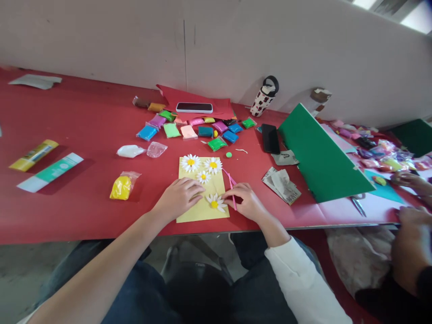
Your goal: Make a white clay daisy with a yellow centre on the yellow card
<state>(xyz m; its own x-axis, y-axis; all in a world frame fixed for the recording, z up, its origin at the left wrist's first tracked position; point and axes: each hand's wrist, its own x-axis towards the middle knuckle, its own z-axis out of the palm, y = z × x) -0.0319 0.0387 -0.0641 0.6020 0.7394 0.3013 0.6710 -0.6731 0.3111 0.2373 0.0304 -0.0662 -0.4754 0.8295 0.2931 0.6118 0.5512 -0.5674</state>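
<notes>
A pale yellow card (pixel 185 211) lies in front of me with several white daisies with yellow centres on it, seemingly of modelling clay. Three sit toward its top, among them the upper left daisy (pixel 191 163); the lower daisy (pixel 215 203) lies near the bottom edge. My left hand (pixel 180 195) rests over the card's left side, fingers loosely bent and apart, holding nothing visible. At the lower daisy's right petals is my right hand (pixel 245 200), its thumb and fingertips closed. A thin pink stick-like tool (pixel 231 179) passes through its fingers.
Several clay packets (pixel 205 131) spread behind the card. A yellow clay bag (pixel 121 186) and a glue tube (pixel 50 172) are left. Right are a black phone (pixel 270 138), paper scraps (pixel 281 184) and an upright green board (pixel 324 157). Beyond it, another person's hands (pixel 413 182) show.
</notes>
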